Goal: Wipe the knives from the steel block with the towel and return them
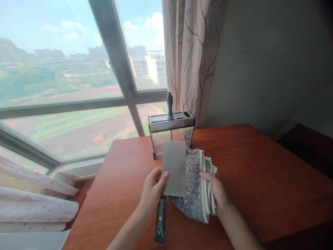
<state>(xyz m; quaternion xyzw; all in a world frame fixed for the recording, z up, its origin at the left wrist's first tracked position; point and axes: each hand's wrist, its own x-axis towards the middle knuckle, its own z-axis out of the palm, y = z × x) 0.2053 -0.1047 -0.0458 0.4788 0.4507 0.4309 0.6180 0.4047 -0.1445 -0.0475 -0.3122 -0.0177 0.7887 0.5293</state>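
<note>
A broad cleaver with a flat, dull-grey rectangular metal blade (176,168) and a black riveted handle (161,220) is held up over the reddish-brown wooden worktop (260,173), its blade pointing away from the person and its handle toward them. The left hand (154,187) has its fingers closed around the lower left edge of the blade, just above the handle, with the thumb pressed flat on the near face; the handle itself is free of the hand. The right hand (220,196) holds a thick, folded, fluffy grey cloth with cream edging (194,187) by its right side, the thumb lying over the layered folds and the other fingers mostly hidden behind them. The cloth sits just right of the blade, partly behind it, though whether the two touch is hard to tell. Beyond them, near the far edge of the worktop, a silver metal knife rack with a slotted top (179,119) stands upright, and a grey contoured handle (169,103) rises from its top. The upper end of the blade overlaps the rack's lower part in this view. Behind the rack are a grey-framed window (127,99) and a pale curtain with a branch pattern (194,52).
</note>
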